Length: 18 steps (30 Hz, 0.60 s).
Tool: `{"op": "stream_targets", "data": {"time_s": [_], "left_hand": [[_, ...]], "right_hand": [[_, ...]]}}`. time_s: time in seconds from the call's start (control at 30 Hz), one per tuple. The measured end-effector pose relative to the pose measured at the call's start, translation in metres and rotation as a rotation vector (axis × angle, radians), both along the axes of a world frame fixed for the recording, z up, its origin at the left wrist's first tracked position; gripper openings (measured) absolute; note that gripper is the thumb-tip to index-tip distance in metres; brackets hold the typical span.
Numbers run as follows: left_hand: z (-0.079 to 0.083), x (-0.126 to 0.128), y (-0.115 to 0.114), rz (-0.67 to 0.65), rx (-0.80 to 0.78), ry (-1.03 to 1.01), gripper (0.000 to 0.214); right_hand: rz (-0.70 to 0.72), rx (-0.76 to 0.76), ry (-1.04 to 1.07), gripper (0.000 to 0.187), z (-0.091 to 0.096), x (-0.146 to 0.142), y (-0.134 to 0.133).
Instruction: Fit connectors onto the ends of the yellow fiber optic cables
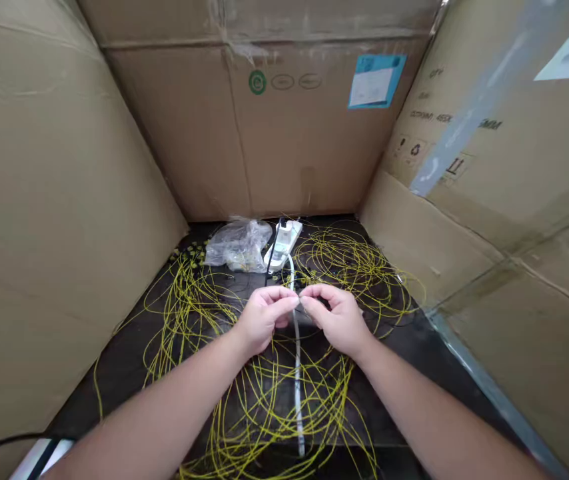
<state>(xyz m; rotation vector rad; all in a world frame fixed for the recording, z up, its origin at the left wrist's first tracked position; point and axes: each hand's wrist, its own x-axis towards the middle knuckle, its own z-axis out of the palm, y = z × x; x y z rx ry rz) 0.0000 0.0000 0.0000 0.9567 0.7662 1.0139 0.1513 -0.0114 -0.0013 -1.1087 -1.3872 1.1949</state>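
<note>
Two bare arms [164,410] come in from the bottom corners, closest of all, and reach to the middle. Big cardboard walls stand on three sides: the left wall [54,200], the back wall [294,140] and the right wall [509,180]. They make a kind of nook, so the hands have room between the walls but edges close in at both sides and behind. The dark table [417,373] fills the bottom, with strips of it showing beside both side walls.

Yellow wires lie on it in three loopy heaps: the left heap [179,327], the right heap [337,247] and the near heap [219,457], which is under and in front of the hands. At the back sit a crinkly see-through bag [239,245] and a white power strip [284,245] side by side. One white cord [298,373] runs toward the camera, passing under the hands.

The left hand [262,319] and right hand [342,325] meet over the cord. On each, thumb and pointer finger are pinched together, and the tips almost touch the other hand's. Whatever might be between them is too tiny to tell.
</note>
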Motion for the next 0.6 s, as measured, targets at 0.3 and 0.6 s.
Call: {"op": "stream_targets", "data": {"time_s": [0.3, 0.6], "left_hand": [[-0.0037, -0.0014, 0.0004, 0.039, 0.041, -0.016, 0.014], [0.0011, -0.0004, -0.0004, 0.066, 0.014, -0.020, 0.014]], "right_hand": [[0.100, -0.345, 0.594, 0.026, 0.0031, -0.0019, 0.0063], [0.085, -0.334, 0.574, 0.029, -0.0016, 0.0014, 0.0102]]}}
